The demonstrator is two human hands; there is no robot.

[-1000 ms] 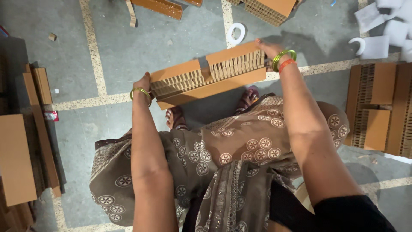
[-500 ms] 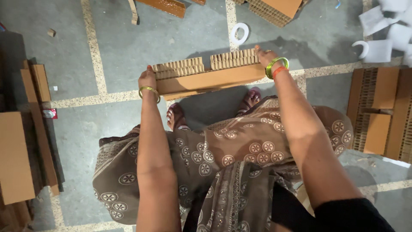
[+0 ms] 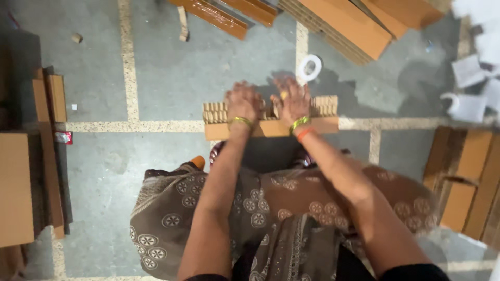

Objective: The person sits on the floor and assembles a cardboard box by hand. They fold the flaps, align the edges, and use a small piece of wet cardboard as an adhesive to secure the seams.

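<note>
Two hands in head view press flat on a folded corrugated cardboard piece (image 3: 271,118) w/ honeycomb edge, left hand (image 3: 244,101) & right hand (image 3: 292,99) side by side at its middle, fingers spread, not gripping; white tape ring (image 3: 310,67) just beyond it, cardboard stack (image 3: 359,26) further off.

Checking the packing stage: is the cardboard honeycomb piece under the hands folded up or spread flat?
Folded up: the cardboard piece is a narrow bar, both hands pressing on it.
</note>
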